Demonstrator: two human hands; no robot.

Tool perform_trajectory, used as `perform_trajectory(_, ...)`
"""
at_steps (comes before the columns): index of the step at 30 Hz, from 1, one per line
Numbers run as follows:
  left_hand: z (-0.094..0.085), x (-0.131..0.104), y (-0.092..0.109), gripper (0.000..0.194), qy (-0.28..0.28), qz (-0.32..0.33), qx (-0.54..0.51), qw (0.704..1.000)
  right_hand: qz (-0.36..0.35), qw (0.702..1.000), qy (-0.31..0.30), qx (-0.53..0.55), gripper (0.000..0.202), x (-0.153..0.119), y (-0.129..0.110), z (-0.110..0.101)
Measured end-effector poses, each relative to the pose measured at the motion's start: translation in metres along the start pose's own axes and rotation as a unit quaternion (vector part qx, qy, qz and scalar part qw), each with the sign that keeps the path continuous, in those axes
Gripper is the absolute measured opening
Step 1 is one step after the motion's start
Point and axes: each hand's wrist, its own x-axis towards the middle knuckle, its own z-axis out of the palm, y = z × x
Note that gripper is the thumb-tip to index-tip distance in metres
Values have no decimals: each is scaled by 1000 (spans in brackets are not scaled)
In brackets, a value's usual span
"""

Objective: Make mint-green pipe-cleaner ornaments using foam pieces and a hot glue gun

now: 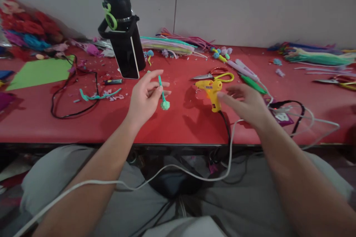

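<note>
My left hand pinches a short teal pipe cleaner between thumb and fingers. A fuzzy mint-green ball sits at its lower end, over the red tabletop. To the right is a yellow glue gun, its nozzle pointing left and its black cord trailing down over the table edge. My right hand is open beside the glue gun, a fingertip close to its handle; whether they touch I cannot tell. Scissors with red and yellow handles lie just behind the glue gun.
A black bottle stands at the back with a phone leaning on it. Bundles of pipe cleaners lie along the wall. A white cable crosses my lap. A green sheet and a black cord are at left.
</note>
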Motion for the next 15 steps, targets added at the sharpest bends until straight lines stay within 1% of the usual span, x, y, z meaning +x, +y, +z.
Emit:
perform_trajectory(1, 0, 0, 0, 32, -4, 2, 3, 1000, 13, 999, -35, -19, 50, 3, 6, 8)
perform_trajectory(3, 1, 0, 1, 22, -9, 3, 10, 1000, 29, 995, -85, -52, 50, 10, 13, 26)
perform_trajectory(4, 1, 0, 2, 20, -11, 0, 13, 1000, 40, 992, -97, -66, 47, 14, 15, 34)
perform_trajectory(6, 1, 0, 3, 20, -16, -9, 18, 1000, 62, 992, -90, -71, 39, 20, 15, 48)
perform_trajectory(7, 0, 0, 4, 21, -20, -13, 23, 999, 68, 993, -83, -56, 35, 22, 14, 53)
perform_trajectory(9, -1, 1, 5, 25, -25, -16, 39, 999, 69, 994, -80, 7, 28, 22, 10, 59)
perform_trajectory(11, -3, 2, 5, 25, -27, -14, 55, 998, 65, 988, -104, 89, 25, 14, 4, 61)
perform_trajectory(15, -7, 6, 1, 23, -19, -13, 59, 998, 39, 960, -161, 228, 28, -14, -15, 59)
